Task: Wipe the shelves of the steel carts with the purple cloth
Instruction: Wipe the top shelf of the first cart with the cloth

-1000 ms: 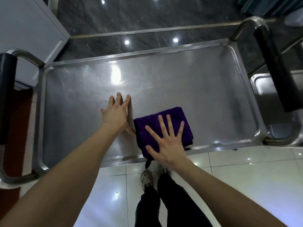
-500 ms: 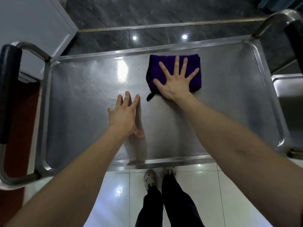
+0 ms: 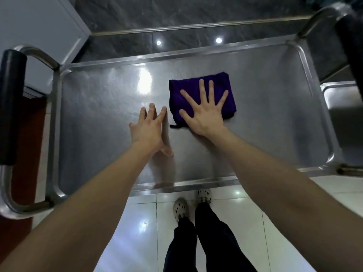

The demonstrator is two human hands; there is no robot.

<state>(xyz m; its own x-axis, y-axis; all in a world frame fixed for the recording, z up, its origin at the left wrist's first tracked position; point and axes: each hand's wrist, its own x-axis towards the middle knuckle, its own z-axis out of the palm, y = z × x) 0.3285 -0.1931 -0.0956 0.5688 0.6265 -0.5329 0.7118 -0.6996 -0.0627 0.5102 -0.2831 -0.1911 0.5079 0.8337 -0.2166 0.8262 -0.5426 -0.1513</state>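
Observation:
A folded purple cloth point(image 3: 220, 81) lies flat on the top shelf of a steel cart point(image 3: 98, 107), right of the shelf's middle. My right hand point(image 3: 204, 112) presses down on the cloth with its fingers spread wide, palm over the cloth's near edge. My left hand point(image 3: 150, 130) rests flat on the bare steel just left of the cloth, fingers together and pointing away from me, holding nothing. A small loop of the cloth sticks out at its near left corner.
The cart has black-gripped handles at the left point(image 3: 10, 107) and right point(image 3: 351, 42) ends. A second steel cart point(image 3: 341, 99) adjoins on the right. A white cabinet point(image 3: 37, 30) stands at the far left. My feet point(image 3: 191, 203) stand on white tiles below the near rim.
My right hand pushed the cloth from the near rim to the far edge, then drew it back toward the shelf's middle. My left hand stayed planted on the steel.

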